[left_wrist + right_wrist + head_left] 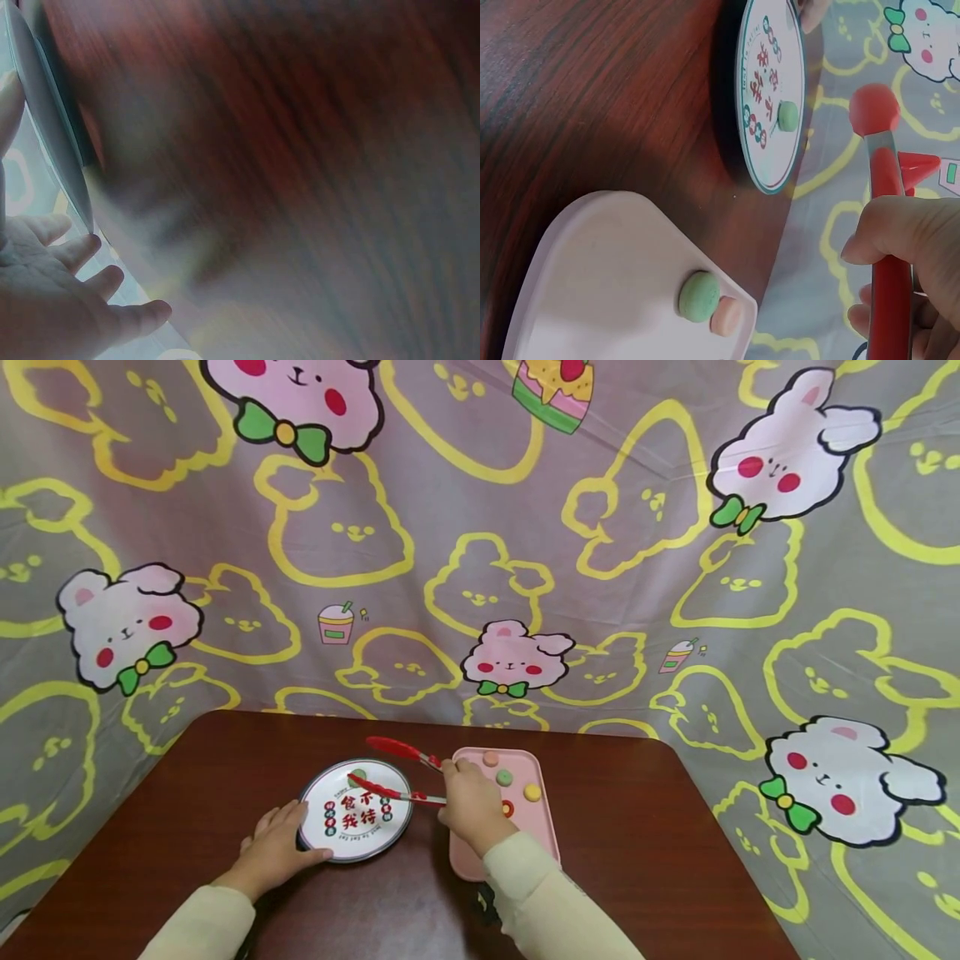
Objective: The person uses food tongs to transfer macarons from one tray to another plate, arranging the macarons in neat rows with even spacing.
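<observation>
My right hand (474, 803) grips red-and-metal tongs (395, 749), whose two arms are spread wide and point left across a white plate (330, 843) with red lettering. On the plate's far part lies a green macaron (357, 776), and one tong arm passes close over it in the head view. Nothing is pinched between the tong tips in the right wrist view. My left hand (273, 847) rests at the plate's left rim with fingers spread; in the left wrist view straight fingertips (90, 241) meet the rim.
Right of the plate, partly under my right arm, sits a pink tray (465, 860). It holds several small pieces, including a green macaron (504, 777), a pink one (491, 758) and a yellow one (532, 792). A patterned curtain (420, 602) stands behind the brown table (645, 827).
</observation>
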Tool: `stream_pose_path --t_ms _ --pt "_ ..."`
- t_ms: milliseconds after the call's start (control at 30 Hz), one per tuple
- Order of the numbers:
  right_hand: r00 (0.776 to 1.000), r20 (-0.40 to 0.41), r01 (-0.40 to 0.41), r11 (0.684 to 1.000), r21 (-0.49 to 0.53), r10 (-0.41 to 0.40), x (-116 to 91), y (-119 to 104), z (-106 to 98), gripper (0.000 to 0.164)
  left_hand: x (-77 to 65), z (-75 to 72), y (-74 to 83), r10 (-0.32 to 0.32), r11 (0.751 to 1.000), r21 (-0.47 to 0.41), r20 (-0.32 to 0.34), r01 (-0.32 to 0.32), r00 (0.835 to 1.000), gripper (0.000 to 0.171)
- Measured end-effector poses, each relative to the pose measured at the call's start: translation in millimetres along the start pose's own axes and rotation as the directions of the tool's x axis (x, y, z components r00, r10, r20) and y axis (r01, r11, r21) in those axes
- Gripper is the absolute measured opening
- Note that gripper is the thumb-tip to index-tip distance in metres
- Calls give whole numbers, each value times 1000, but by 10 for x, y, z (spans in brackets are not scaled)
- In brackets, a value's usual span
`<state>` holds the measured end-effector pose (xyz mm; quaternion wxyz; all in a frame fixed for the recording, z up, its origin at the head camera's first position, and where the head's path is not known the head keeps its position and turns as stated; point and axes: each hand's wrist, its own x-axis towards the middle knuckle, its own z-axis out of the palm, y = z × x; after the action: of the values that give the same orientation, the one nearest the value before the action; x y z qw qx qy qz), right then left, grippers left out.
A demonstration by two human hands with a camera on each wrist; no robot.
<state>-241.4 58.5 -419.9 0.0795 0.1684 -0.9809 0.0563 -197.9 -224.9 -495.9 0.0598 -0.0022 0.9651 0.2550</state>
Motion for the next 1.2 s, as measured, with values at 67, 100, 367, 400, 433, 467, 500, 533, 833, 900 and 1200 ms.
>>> stream_pose_path --t_ms 67,100,367,400,433,467,500,533,833,900,1200 --pt "1000 -2 -5 1000 13 6 -19 15 -17 66 1 3 -2 -1 1000 1 0 1 1000 108" --pt "1000 -4 -8 1000 17 8 -29 24 -27 67 3 3 -1 -2 1000 1 1 2 1000 109" --pt "999 -40 12 1000 28 -11 -88 104 -80 67 6 1 -2 0 1000 5 -3 0 1000 108" --pt "999 -45 17 999 28 -16 -95 112 -85 66 5 2 -3 2 1000 6 -4 -2 1000 108" --pt "999 -49 19 999 31 -17 -103 119 -90 65 5 4 -3 2 1000 6 -5 -2 1000 108" --pt "998 -55 22 999 33 -20 -112 125 -94 64 4 6 -3 3 1000 7 -6 -3 1000 108" --pt "998 -60 24 999 36 -22 -120 133 -95 63 4 8 -3 3 1000 7 -7 -3 1000 108" --pt "998 -65 25 999 41 -22 -129 140 -98 63 4 9 -3 2 1000 6 -6 -2 1000 108" --pt "994 -108 31 997 75 -22 -226 242 -126 66 12 14 -4 1 1000 6 -12 -1 1000 107" --pt "993 -114 33 997 70 -25 -243 265 -128 68 9 14 -5 2 1000 6 -14 -2 1000 107" --pt "991 -133 36 998 56 -29 -311 378 -146 75 -2 12 5 8 1000 5 -18 -8 1000 106"
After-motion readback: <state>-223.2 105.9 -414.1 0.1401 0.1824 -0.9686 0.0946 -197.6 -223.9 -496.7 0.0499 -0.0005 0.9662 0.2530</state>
